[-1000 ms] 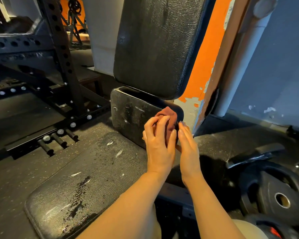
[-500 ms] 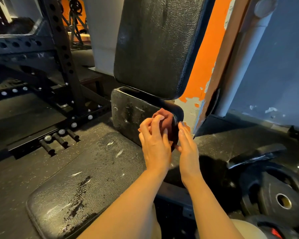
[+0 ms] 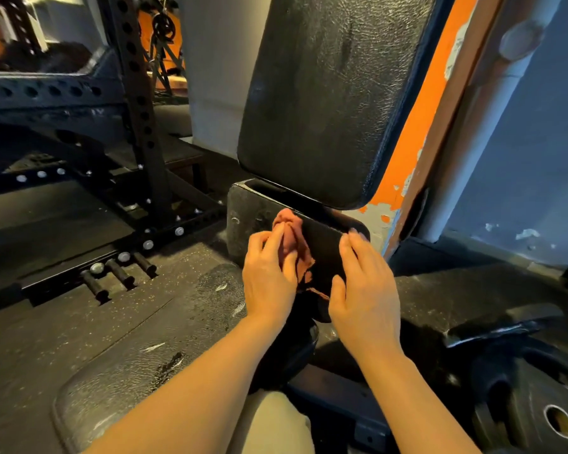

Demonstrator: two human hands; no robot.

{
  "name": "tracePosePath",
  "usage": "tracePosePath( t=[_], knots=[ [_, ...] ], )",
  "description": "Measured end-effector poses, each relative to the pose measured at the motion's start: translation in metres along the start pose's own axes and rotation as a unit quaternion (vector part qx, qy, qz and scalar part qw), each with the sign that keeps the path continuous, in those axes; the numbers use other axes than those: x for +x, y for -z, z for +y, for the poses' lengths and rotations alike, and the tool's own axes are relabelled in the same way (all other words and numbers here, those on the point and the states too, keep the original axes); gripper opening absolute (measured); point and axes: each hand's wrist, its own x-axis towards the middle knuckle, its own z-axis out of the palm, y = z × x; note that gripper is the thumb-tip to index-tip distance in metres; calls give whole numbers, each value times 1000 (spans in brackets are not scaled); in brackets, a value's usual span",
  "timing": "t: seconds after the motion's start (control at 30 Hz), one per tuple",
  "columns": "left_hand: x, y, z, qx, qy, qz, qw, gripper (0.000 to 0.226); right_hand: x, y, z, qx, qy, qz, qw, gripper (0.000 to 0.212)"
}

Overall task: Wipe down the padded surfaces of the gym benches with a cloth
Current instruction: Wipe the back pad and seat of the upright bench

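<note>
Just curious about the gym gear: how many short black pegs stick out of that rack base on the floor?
3, side by side on the left: one nearest, one in the middle, one farthest. More may sit out of view.

A black perforated rack upright (image 3: 135, 103) stands at upper left; black weight plates (image 3: 535, 404) lie lower right, beneath a peeling orange wall strip (image 3: 417, 132).
</note>
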Motion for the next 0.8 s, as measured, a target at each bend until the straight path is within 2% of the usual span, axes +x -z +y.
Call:
tracePosePath(
  t=[0.03, 0.07, 0.17, 0.23, 0.3, 0.4, 0.43, 0.5, 0.57, 0.63, 0.67, 0.77, 0.8],
  knots=[
    [0, 1, 0, -1, 28, 18, 999, 47, 1, 0, -2, -13, 1, 0, 1000, 58],
    [-1, 1, 3, -6, 21, 29, 999, 47, 3, 0, -4, -29, 3, -2, 1000, 56],
    [-10, -2, 12, -16, -132, -17, 991, 53, 7, 0, -9, -76, 9, -4, 997, 51],
    [-3, -1, 8, 12, -181, -52, 982, 58, 9, 1, -12, -92, 23, -1, 996, 54],
    [13, 5, -1, 43, -124, -33, 991, 55, 13, 0, -11, -108, 75, -6, 991, 60],
    [33, 21, -14, 68, 21, 1, 997, 44, 23, -4, -11, -137, 154, -35, 978, 65],
    [35, 25, -15, 64, 31, 20, 997, 42, 27, -7, -12, -142, 168, -46, 974, 65],
    [31, 28, -15, 43, -37, 33, 998, 46, 37, -11, -15, -146, 191, -62, 969, 63],
    [22, 24, -15, 33, -129, -22, 991, 53, 45, -17, -16, -151, 218, -76, 961, 61],
    [21, 17, -23, 48, -155, -72, 984, 55, 50, -18, -12, -174, 256, -93, 946, 60],
    [27, 16, -28, 56, -127, -72, 988, 53, 52, -17, -8, -191, 276, -102, 936, 61],
    [49, 26, -44, 90, 68, -47, 993, 38, 57, -15, -1, -219, 312, -111, 918, 62],
    [51, 30, -47, 92, 101, -31, 990, 35, 60, -15, -1, -213, 317, -103, 919, 59]
  ],
)
